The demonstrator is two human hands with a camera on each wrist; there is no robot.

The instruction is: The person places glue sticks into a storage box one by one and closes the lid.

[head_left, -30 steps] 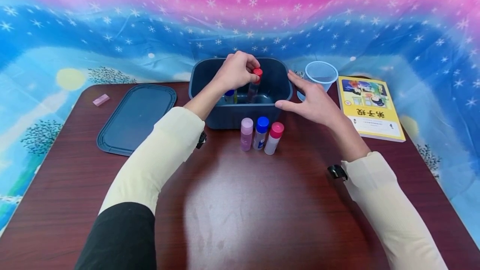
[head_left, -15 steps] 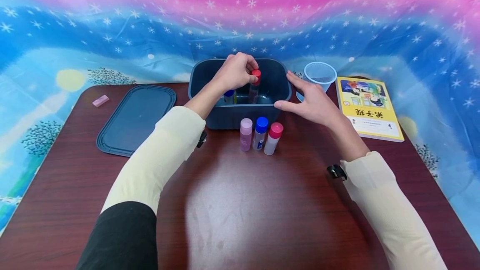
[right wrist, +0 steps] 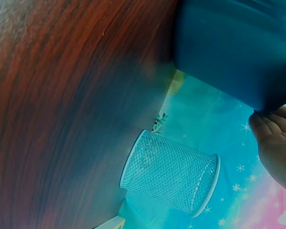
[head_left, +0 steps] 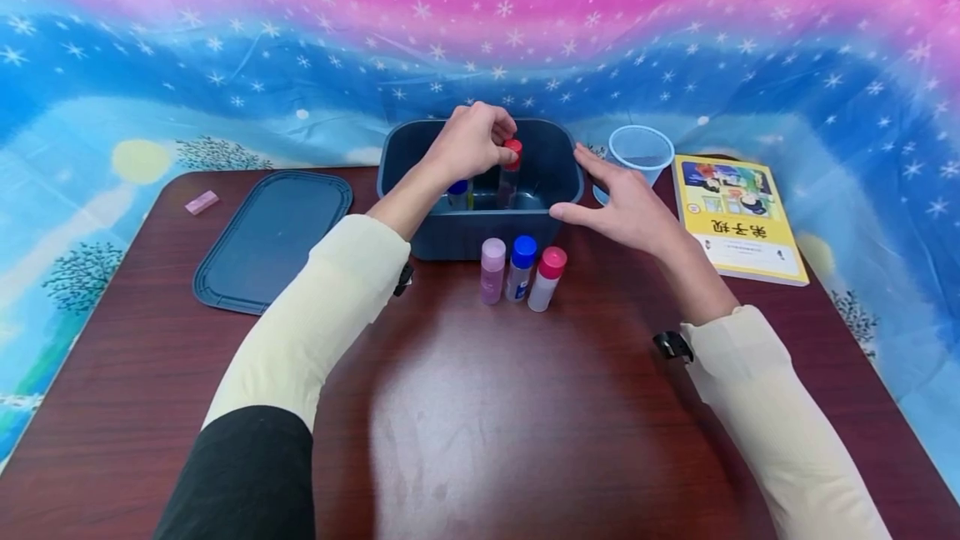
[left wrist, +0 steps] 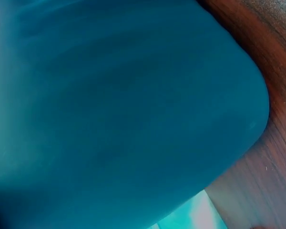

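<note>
My left hand reaches over the dark blue tub and pinches the red cap of a bottle standing inside it. A blue-capped bottle also stands in the tub. My right hand rests open on the tub's right rim, fingers spread; in the right wrist view its fingers lie against the tub wall. In front of the tub stand three bottles: a lilac-capped one, a blue-capped one and a pink-capped one. The left wrist view shows only the tub wall.
The tub's dark blue lid lies flat on the left of the brown table. A pink eraser sits at the far left. A light blue mesh cup and a yellow book are at the right.
</note>
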